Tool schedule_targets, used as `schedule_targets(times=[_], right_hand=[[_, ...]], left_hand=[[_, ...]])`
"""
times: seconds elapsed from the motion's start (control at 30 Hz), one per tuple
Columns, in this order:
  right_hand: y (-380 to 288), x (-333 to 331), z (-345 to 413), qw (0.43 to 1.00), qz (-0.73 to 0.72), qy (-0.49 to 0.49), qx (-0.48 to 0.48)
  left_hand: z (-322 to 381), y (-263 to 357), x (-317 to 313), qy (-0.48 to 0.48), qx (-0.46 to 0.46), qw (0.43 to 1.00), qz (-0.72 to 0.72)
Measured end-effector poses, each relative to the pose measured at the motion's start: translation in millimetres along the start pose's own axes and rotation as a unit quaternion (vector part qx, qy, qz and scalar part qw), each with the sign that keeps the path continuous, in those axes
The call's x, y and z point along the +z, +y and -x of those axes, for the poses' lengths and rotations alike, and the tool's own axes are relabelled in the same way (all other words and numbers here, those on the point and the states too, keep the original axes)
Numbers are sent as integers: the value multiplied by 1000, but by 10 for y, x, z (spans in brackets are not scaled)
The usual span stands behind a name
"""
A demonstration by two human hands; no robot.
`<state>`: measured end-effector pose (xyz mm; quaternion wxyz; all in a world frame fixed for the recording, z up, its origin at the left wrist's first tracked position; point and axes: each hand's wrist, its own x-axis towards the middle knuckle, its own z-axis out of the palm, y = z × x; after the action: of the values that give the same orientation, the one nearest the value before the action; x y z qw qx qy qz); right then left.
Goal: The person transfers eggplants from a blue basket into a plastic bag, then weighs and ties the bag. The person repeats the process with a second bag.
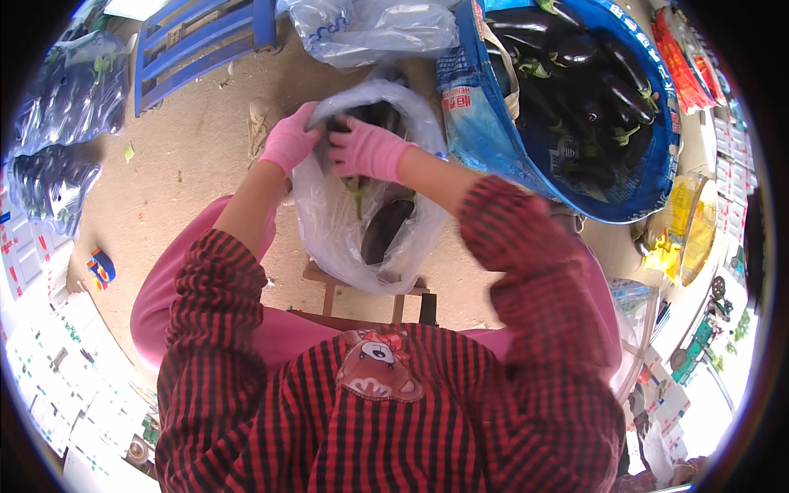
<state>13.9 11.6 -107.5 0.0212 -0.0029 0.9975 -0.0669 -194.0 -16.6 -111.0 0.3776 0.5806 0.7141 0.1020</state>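
In a pink glove, my left hand (293,140) grips the left rim of a clear plastic bag (327,246) in front of me. My right hand (372,150), gloved the same way, reaches into the bag's mouth with its fingers spread over dark eggplants; whether it grasps one is hard to see. One glossy eggplant (387,231) lies nearer me inside the bag, and a green stem (357,200) shows below my right hand. To the right, a large blue woven sack (459,132) stands wide open, holding many loose eggplants (573,49).
Filled bags of eggplants (74,86) lie at the left, near a tape roll (102,268). Beyond the bag are a blue slatted stool (203,55) and spare plastic bags (382,31). A yellow-lidded container (696,228) stands right; wooden legs (330,299) show below the bag.
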Motion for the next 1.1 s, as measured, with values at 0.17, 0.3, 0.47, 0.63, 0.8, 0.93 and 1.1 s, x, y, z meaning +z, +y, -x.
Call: schedule_targets(times=[0.17, 0.3, 0.47, 0.63, 0.8, 0.93, 1.1], right_hand=[[-376, -661, -124, 942, -165, 34, 290], [451, -1591, 1393, 805, -160, 308, 481], [1624, -154, 3289, 681, -107, -144, 709], [1411, 406, 2847, 672, 29, -187, 716], [1281, -631, 2818, 604, -79, 367, 703], [73, -1971, 1875, 612, -523, 429, 410], [-646, -674, 657, 431, -745, 132, 492]], left_hand=[[8, -425, 18, 15, -51, 997, -65], [2, -464, 97, 70, -30, 986, -146], [-308, 536, 239, 169, 210, 947, -177], [-749, 1064, 482, -49, 382, 857, -343], [-1105, 1204, 423, -195, 312, 871, -326], [-1087, 1385, 260, -234, 291, 892, -255], [-1053, 1694, 95, -261, 311, 878, -254]])
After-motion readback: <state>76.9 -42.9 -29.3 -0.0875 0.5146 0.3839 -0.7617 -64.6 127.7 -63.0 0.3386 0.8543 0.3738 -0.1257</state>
